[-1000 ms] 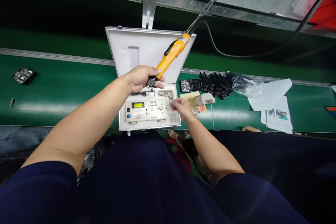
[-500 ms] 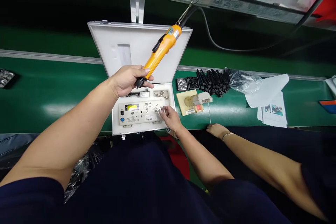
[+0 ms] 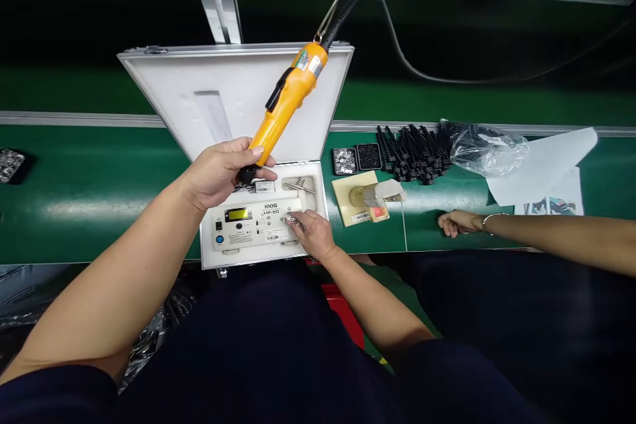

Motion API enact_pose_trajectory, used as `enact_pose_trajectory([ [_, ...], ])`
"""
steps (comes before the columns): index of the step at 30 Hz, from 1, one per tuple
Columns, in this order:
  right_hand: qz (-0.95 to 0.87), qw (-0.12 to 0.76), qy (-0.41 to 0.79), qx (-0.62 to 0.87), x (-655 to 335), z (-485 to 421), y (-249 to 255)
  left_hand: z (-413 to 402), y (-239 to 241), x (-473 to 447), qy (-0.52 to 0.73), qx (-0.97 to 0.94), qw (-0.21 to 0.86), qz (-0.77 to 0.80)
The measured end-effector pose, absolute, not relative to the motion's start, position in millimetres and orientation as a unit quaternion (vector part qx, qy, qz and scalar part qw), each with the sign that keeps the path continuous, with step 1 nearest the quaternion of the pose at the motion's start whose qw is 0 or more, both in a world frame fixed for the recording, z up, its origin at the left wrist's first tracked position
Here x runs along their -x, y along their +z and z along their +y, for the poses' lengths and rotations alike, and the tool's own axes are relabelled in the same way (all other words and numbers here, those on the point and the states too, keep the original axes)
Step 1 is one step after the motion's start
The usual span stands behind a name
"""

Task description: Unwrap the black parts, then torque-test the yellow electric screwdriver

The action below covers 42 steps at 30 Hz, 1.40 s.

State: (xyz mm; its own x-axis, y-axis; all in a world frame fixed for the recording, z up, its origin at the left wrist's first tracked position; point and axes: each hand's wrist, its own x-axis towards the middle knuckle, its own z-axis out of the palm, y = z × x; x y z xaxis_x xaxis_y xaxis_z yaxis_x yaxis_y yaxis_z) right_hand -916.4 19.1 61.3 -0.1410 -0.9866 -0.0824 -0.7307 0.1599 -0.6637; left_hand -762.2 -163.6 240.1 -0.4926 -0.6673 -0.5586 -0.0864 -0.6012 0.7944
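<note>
My left hand (image 3: 226,169) is wrapped round the lower end of an orange electric screwdriver (image 3: 285,106), which hangs tilted from a metal hook with a black cable at its top. Below it, a HIOS HP-50 torque tester (image 3: 246,228) lies in an open white-lined case (image 3: 203,258), its small display lit yellow. The fingertips of my right hand (image 3: 315,233) are pinched at the round metal fitting (image 3: 289,218) on the tester's right side; they partly hide it. Metal parts (image 3: 299,185) lie in a recess of the case behind that hand.
Two small trays (image 3: 344,161) of tiny parts stand right of the case, beside a pile of black parts (image 3: 415,152). A yellowish block fixture (image 3: 355,199), a plastic bag (image 3: 489,149) and papers (image 3: 541,169) lie further right. A co-worker's hand (image 3: 460,222) rests at the bench edge.
My view has shifted, so the case and screwdriver appear further left. Both my hands keep their holds. The co-worker's hand has moved right, away from the block fixture.
</note>
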Motion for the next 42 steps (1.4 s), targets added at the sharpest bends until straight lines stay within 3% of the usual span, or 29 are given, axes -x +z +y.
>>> enact_pose_trajectory([
  [10, 0.711, 0.307, -0.275, 0.570, 915.0, 26.0, 63.8, -157.3, 240.4, 774.4, -0.760, -0.466, 0.196, -0.408],
  [15, 0.763, 0.343, -0.311, 0.451, 930.2, 21.7, 64.2, -156.7, 235.7, 772.1, -0.753, -0.459, 0.205, -0.426],
  [19, 0.801, 0.319, -0.245, 0.444, 962.2, -3.9, 68.8, -156.1, 232.0, 769.5, -0.749, -0.453, 0.208, -0.437],
  [25, 0.790, 0.357, -0.156, 0.474, 992.5, -34.6, 76.1, -155.1, 233.3, 771.3, -0.737, -0.468, 0.203, -0.444],
  [30, 0.767, 0.299, -0.074, 0.563, 992.4, -40.5, 79.6, -157.1, 234.3, 773.7, -0.736, -0.466, 0.207, -0.446],
  [34, 0.718, 0.303, 0.039, 0.625, 987.6, -50.7, 82.2, -159.9, 232.9, 776.0, -0.735, -0.467, 0.205, -0.446],
  [42, 0.684, 0.282, 0.130, 0.660, 986.6, -79.7, 73.7, -167.4, 227.5, 780.2, -0.746, -0.454, 0.195, -0.446],
])
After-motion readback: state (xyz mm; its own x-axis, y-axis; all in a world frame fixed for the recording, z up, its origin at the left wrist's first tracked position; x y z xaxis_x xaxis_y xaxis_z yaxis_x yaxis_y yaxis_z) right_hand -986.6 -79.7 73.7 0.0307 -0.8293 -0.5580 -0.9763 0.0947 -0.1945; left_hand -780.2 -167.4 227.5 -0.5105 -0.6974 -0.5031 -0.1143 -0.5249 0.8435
